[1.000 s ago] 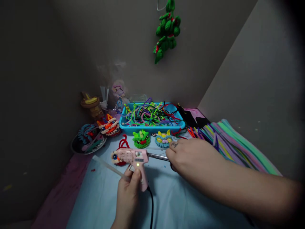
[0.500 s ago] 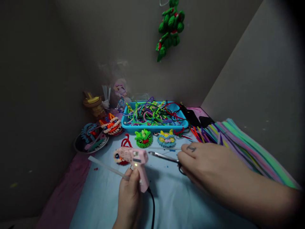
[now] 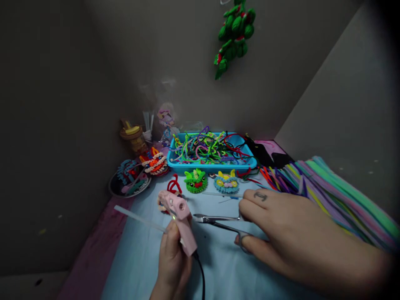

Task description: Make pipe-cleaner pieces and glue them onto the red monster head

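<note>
A craft corner was indicated: between grey walls (image 3: 187, 79), a tabletop (image 3: 131, 250) was laid with pipe cleaners (image 3: 337, 187), a tray (image 3: 212, 168) of strands (image 3: 203, 150) and fuzzy figures (image 3: 196, 184), while a glue gun (image 3: 185, 227) and scissors (image 3: 206, 219) were held.

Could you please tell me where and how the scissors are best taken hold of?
The scissors are probably best gripped by their finger loops, from the right, where the right hand holds them: the blades point left, toward the pink glue gun.

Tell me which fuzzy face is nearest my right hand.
The blue face with yellow ears. The green face just beside it and the orange face both lie farther left, away from your right hand and its scissors.
</note>
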`<state>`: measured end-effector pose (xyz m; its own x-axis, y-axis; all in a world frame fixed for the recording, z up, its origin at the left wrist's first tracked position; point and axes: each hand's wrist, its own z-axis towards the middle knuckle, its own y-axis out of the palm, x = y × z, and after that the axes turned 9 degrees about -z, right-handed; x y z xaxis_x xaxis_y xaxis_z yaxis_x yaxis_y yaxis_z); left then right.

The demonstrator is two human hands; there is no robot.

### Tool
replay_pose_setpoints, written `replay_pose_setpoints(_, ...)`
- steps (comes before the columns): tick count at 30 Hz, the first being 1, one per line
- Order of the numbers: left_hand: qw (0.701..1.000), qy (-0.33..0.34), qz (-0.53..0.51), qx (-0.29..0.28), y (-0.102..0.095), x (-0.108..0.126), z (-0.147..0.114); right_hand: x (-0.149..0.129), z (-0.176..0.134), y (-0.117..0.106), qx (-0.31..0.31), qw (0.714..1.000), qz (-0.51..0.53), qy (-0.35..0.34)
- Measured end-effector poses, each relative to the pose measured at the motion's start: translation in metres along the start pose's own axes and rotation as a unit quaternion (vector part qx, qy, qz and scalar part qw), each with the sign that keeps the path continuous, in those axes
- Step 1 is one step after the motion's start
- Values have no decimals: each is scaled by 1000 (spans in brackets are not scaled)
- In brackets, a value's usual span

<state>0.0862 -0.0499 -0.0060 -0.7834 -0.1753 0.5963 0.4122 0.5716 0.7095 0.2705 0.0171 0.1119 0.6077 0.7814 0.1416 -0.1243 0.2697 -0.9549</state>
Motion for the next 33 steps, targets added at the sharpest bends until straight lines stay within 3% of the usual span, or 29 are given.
replay_pose_setpoints(9, 993, 61, 89, -53, -10, -3, 2, -5, 13, -11, 2, 998, -55, -11)
replay_pose_setpoints(17, 988, 56, 142, -31, -5, 0, 0, -3, 19, -23, 4, 996, -86, -37)
replay_pose_setpoints(20, 988, 55, 139, -34, -8, -2, -1, -3, 25, -30, -43, 993, -106, -42)
replay_pose_setpoints(23, 983, 65, 164, -50, -15, -5, 1, -3, 36, -40, -132, 982, -125, -48)
replay_pose_setpoints(27, 969, 90, 221, -69, -21, -6, 4, -2, 55, -47, -213, 964, -130, -94)
replay_pose_setpoints(33, 975, 73, 201, -66, -20, -7, 10, -4, 65, -29, -299, 934, -90, -174)
